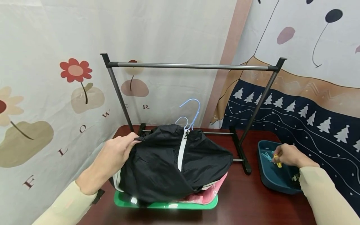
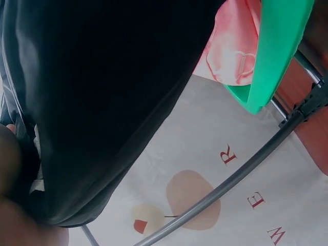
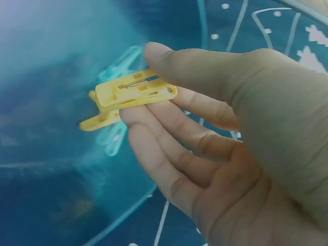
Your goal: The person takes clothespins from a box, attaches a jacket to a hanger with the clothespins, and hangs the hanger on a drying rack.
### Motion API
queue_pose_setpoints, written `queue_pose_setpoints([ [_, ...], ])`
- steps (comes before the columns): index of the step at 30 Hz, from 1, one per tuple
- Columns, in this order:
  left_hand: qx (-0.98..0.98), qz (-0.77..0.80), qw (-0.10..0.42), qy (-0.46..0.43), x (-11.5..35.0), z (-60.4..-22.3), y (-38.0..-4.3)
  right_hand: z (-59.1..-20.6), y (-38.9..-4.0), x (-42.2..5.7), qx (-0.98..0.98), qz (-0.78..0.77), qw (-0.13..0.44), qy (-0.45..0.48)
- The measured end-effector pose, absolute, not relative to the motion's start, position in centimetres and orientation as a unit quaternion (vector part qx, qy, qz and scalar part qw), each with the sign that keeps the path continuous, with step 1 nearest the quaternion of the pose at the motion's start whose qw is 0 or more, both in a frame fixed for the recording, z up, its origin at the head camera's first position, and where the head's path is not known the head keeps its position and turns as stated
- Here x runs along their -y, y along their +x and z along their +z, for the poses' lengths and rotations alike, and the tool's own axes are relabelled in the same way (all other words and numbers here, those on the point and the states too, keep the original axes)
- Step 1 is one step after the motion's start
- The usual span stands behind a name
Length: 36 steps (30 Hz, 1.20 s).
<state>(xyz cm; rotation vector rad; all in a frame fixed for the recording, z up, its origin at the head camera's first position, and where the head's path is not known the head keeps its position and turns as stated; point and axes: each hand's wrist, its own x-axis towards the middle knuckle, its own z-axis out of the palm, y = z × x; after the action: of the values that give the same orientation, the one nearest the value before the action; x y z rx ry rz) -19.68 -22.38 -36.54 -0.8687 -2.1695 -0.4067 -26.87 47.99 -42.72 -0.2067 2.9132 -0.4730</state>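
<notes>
Head view is being brightly lit; white glare is being thrown off the green tray (image 1: 161, 205). Left wrist: black jacket (image 2: 118, 102) is being swallowed by darkness, left hand (image 2: 31, 223) blurred. Right wrist: blue tray (image 3: 46, 123) is being veiled by haze.

a glossy, dark reddish-brown table (image 1: 239, 197) carries everything. towards its back stands a garment rack of grey metal tubes with black joints and feet (image 1: 182, 66), its right foot running front to back along the tabletop. a bright green, shallow plastic tray (image 1: 166, 205) sits near the front, left of that foot; a dark teal, rounded rectangular plastic tray (image 1: 262, 170) sits to the foot's right.
</notes>
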Motion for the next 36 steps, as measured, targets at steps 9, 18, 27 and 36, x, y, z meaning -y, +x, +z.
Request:
queue_pose_setpoints([
  [9, 0.844, -0.158, 0.375, -0.35, 22.5, -36.7, -19.7, -40.9, -25.7, -47.1, -0.984, -0.159, 0.016, -0.076],
  [18, 0.837, -0.158, 0.384, -0.355, 22.8, -36.9, -19.7, -38.8, -23.9, -43.5, -0.977, -0.175, -0.077, -0.092],
  [27, 0.836, -0.157, 0.392, -0.351, 22.8, -37.1, -19.5, -36.7, -22.0, -39.1, -0.955, -0.2, -0.173, -0.134],
  [36, 0.826, -0.158, 0.411, -0.351, 22.6, -36.9, -19.3, -34.9, -20.5, -34.9, -0.924, -0.223, -0.25, -0.185],
])
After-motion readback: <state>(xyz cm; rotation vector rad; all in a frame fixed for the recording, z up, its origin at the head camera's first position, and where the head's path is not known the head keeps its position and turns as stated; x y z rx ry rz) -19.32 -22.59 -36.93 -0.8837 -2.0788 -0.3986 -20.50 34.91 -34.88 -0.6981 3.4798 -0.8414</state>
